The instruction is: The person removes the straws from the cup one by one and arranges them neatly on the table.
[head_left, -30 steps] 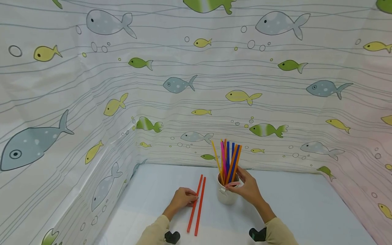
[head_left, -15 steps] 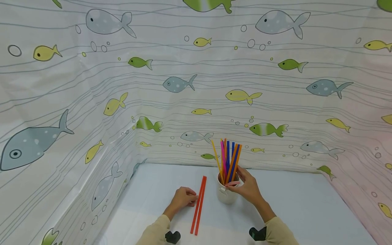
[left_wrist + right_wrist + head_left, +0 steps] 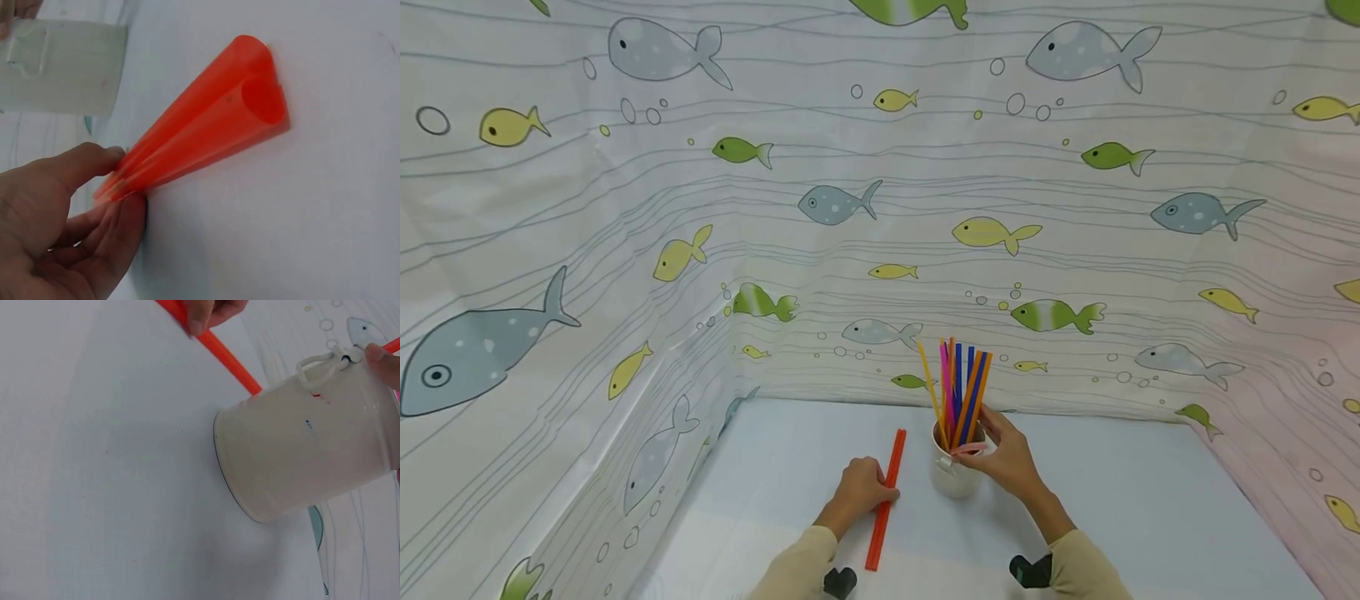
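Two red drinking straws [image 3: 887,500] lie side by side on the white table, slanting away from me. My left hand [image 3: 862,487] pinches both near their middle, thumb on one side and fingers on the other. In the left wrist view, the straws' [image 3: 200,125] hollow near ends stick out past the fingertips. To the right stands a white cup [image 3: 953,479] with a small loop on its side, holding several orange, blue, pink and yellow straws [image 3: 966,400]. My right hand [image 3: 1011,458] grips the cup at its rim; the fingers behind are partly hidden.
A white table [image 3: 1135,500] extends on both sides of the hands. Behind and beside it hangs a pale cloth [image 3: 925,183] printed with fish and wavy lines. Dark wrist mounts [image 3: 1032,572] sit at both sleeves.
The two red straws, apart at first, have come together side by side. My left hand has shifted slightly right and its thumb has crossed over to hold both. The right hand stays on the cup.
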A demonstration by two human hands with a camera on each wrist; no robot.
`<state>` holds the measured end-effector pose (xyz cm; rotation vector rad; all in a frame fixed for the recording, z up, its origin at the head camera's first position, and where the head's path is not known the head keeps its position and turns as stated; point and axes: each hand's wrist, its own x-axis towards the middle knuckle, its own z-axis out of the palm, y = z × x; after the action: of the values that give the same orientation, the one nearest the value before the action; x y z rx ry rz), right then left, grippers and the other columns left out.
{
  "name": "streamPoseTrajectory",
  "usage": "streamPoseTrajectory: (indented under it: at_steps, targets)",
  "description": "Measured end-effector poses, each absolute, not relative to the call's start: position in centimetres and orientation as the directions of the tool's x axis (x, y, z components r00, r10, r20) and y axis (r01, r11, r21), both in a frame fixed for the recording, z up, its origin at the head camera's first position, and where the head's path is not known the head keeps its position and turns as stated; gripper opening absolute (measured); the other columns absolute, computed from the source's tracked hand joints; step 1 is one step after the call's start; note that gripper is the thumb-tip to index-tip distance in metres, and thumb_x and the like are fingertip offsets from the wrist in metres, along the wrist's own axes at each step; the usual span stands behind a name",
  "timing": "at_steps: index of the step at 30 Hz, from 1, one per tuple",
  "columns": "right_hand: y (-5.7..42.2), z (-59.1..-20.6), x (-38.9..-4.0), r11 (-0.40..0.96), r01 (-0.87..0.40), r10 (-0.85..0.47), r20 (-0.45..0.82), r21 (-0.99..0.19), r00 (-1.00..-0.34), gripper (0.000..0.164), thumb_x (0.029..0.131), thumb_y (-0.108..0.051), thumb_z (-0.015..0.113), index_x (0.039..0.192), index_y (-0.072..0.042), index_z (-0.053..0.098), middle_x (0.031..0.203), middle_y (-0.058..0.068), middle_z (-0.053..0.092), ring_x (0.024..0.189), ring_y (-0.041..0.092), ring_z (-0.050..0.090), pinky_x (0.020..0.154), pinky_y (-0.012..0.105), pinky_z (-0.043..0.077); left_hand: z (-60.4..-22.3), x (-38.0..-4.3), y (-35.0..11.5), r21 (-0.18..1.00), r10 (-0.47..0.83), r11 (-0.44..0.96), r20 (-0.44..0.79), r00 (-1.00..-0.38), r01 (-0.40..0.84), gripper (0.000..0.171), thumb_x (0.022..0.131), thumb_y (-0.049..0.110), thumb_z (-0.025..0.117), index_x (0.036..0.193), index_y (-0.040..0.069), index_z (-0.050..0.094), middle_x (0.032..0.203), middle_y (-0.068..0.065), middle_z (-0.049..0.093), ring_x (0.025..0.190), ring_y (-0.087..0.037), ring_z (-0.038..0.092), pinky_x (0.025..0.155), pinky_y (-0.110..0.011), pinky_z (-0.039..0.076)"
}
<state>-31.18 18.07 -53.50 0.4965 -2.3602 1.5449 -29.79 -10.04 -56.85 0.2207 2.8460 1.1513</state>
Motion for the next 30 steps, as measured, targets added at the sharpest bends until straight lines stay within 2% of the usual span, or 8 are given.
streamPoseTrajectory:
  at_steps: [13,23,30]
  targets:
    - [18.0,-53.4,-30.9,0.368,-0.432,-0.133,0.413,-0.823,-0.901,0.100,0.067,-0.035,0.089,0.148,-0.006,0.039,0.143,0.008,0.049,0.132,0.029,0.047,0.103,0.035,0.039,-56.8,-29.5,-9.6,0.741,0.071,0.671,-0.037,-0.997,0.020,0.027,0.080,0.018,0.081,0.077,0.006,0.057,0.060,-0.004,0.055,0.049,-0.015,0.055,0.049,-0.026,0.052]
    - [18.0,-53.4,-31.0,0.371,-0.434,-0.135,0.415,-0.821,-0.900,0.100,0.067,-0.035,0.089,0.149,-0.007,0.039,0.143,0.008,0.048,0.132,0.029,0.047,0.102,0.034,0.039,-55.9,-29.6,-9.9,0.698,0.071,0.716,-0.069,-0.995,0.003,0.030,0.077,0.024,0.083,0.071,0.008,0.058,0.054,-0.004,0.056,0.046,-0.015,0.055,0.045,-0.024,0.045]
    - [18.0,-53.4,-30.9,0.370,-0.431,-0.130,0.413,-0.823,-0.901,0.100,0.067,-0.035,0.089,0.149,-0.008,0.039,0.143,0.008,0.048,0.133,0.029,0.046,0.102,0.035,0.040,-54.2,-30.2,-9.9,0.669,0.083,0.743,-0.044,-0.996,0.033,0.033,0.076,0.026,0.084,0.074,0.007,0.058,0.060,-0.004,0.055,0.051,-0.016,0.055,0.049,-0.027,0.047]
